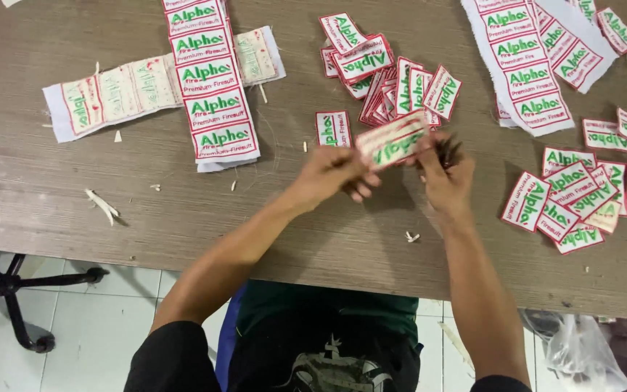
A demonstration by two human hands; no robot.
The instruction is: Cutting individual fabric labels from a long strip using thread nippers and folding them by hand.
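Observation:
My left hand point(335, 174) holds the near end of a white embroidered patch point(393, 140) with a red border and green lettering, lifted a little above the wooden table point(30, 181). My right hand point(444, 174) sits at the patch's right end and grips a dark tool point(447, 149), blurred, whose kind I cannot make out. A heap of cut patches point(393, 80) lies just beyond the hands.
A strip of uncut patches point(212, 80) crosses a face-down strip point(117, 91) at the back left. More strips point(531, 65) lie at the back right, and loose patches point(582, 199) on the right. Fabric scraps dot the table. A chair base point(9, 290) and a plastic bag point(582, 348) are on the floor.

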